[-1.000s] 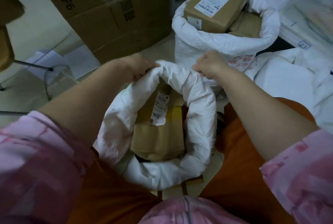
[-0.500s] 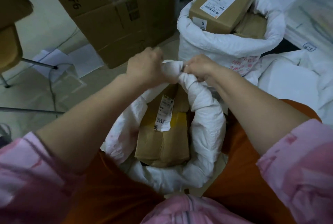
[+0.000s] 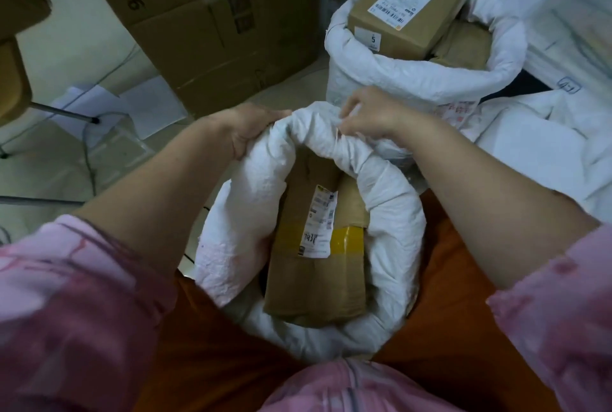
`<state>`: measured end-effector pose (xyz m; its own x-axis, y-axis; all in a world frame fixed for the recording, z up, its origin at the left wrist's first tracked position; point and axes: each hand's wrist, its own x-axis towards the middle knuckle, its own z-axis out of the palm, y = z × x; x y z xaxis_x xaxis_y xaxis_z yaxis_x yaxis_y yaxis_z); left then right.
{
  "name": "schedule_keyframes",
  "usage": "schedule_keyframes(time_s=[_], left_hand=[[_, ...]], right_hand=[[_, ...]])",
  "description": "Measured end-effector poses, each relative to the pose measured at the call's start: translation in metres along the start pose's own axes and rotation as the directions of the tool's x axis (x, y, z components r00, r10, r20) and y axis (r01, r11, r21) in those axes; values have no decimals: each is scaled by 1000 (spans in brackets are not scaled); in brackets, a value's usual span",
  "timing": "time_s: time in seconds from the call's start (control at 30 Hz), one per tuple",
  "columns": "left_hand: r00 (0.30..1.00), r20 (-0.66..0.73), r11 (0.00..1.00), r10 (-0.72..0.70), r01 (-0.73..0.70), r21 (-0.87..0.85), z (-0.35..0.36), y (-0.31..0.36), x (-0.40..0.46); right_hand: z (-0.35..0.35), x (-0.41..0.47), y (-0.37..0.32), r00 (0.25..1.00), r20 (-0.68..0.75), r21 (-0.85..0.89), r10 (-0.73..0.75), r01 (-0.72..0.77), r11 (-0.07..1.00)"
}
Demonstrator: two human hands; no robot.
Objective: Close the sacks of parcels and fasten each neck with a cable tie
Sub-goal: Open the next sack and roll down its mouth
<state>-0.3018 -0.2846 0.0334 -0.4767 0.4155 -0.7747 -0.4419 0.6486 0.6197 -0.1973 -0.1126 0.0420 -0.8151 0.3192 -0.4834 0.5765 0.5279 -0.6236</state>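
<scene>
A white woven sack (image 3: 390, 212) with a rolled-down rim stands between my knees, its mouth open. Inside lies a brown parcel (image 3: 318, 282) with yellow tape and a white label. My left hand (image 3: 251, 133) grips the far left of the rolled rim. My right hand (image 3: 367, 116) pinches the rim at the far right, fingers curled into the fabric. Behind it a second white sack (image 3: 414, 77) stands open, holding a brown box (image 3: 410, 4) with a label and another parcel. No cable tie shows.
A big brown carton (image 3: 212, 24) marked SF EXPRESS stands at the back left. White sheets (image 3: 142, 106) and a cable (image 3: 89, 159) lie on the floor at left. More white sacking (image 3: 546, 146) is piled at right. A chair leg (image 3: 59, 111) crosses the left.
My hands, which had come together at the far rim half a second ago, have spread apart along it again. The view has shifted slightly.
</scene>
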Motion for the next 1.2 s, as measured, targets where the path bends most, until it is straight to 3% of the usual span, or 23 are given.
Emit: schedule_keyframes(time_s=[0.07,0.13,0.23,0.27,0.3,0.33,0.37,0.4,0.43,0.47,0.57,0.7,0.73,0.77,0.83,0.9,0.97,1.0,1.07,1.1,1.17,1.2], left_hand=[[999,30,999,-45,45,-7,-5,2,6],[998,46,998,-36,38,-44,-7,2,7],[999,36,995,-10,13,-100,-9,1,9],[1000,-20,999,-18,17,-44,-6,3,9],[992,-126,993,1,14,120,-4,5,9],[959,-270,913,87,31,406,-2,7,8],[874,-391,713,288,77,697,0,9,6],[745,-401,493,532,113,863,5,10,0],[647,-346,362,679,115,925,13,10,-10],[615,-288,304,734,83,949,22,9,-18],[692,-209,238,691,54,970,45,-11,-18],[690,-236,332,684,-6,943,46,-28,-5],[727,-214,367,653,-56,929,42,-28,-2],[784,-180,442,594,-132,887,37,-27,-1],[912,-115,738,392,-238,631,21,-23,3],[973,-107,945,204,-167,281,7,-19,7],[986,-142,987,85,-64,147,-1,-17,13],[988,-149,991,50,-31,127,-5,-15,17],[990,-138,994,-8,22,103,-9,-12,20],[992,-121,995,-26,37,90,-12,-11,20],[996,-84,997,-38,44,61,-17,-11,20],[996,-81,998,-41,46,53,-18,-10,19]], right_hand=[[9,-12,-10,969,-152,-89,-194,182,979],[26,-23,-13,939,-152,-225,-309,272,936],[52,-20,-4,894,-206,-537,-397,236,810],[56,-14,-1,892,-223,-538,-394,225,812],[57,-6,2,911,-228,-480,-343,201,854],[54,0,2,952,-181,-371,-247,166,914],[49,8,4,980,-129,-223,-154,123,967],[42,14,3,994,-70,-117,-86,77,990],[36,18,2,999,-17,-70,-43,41,997],[29,21,-1,999,33,-90,-12,15,996],[21,27,-6,991,129,-101,33,-20,995],[12,30,7,974,218,200,61,-106,974],[10,30,14,968,242,282,67,-136,950],[8,28,20,958,276,365,82,-184,913],[6,24,26,944,298,407,144,-262,875],[8,21,23,977,135,180,162,-185,966],[16,18,14,988,-155,-47,27,-34,998],[20,13,9,966,-250,-68,-64,48,996],[32,-1,3,927,-291,-147,-236,200,969],[40,-5,3,914,-266,-295,-305,224,929],[52,-5,9,903,-217,-553,-371,199,809],[55,-3,12,903,-227,-571,-364,180,801]])
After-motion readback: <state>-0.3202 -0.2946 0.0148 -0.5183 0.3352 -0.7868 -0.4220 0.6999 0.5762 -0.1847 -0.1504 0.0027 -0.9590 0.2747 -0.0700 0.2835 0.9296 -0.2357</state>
